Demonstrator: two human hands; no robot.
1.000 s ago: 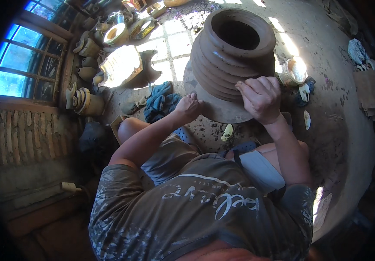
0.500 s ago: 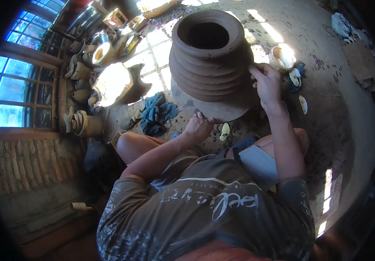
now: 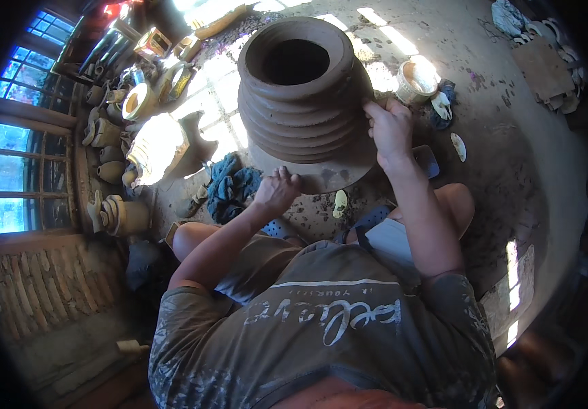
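A large brown clay pot (image 3: 297,119) with a wide round mouth and stacked ridges around its wall stands on a flat round wheel (image 3: 335,178) ahead of me. My left hand (image 3: 278,191) grips the wheel's near left edge, with the fingers curled over its top. At the pot's right side, my right hand (image 3: 391,129) is closed in a pinch, its fingertips against the lower wall. Anything between those fingertips is too small or hidden to make out. Between my feet and the wheel lies a pale yellowish oval piece (image 3: 340,203).
A dark blue-green cloth (image 3: 229,189) lies left of the wheel. Several clay pots (image 3: 110,153) line the window wall. A whitish bucket (image 3: 417,82) stands right of the pot, near a pale glove-like rag (image 3: 441,105). Brown cardboard (image 3: 543,71) lies at the far right.
The whole view has shifted and turned slightly, so the pot sits farther left in it. My left hand has slid slightly left along the wheel's edge; my right hand stays at the pot's wall.
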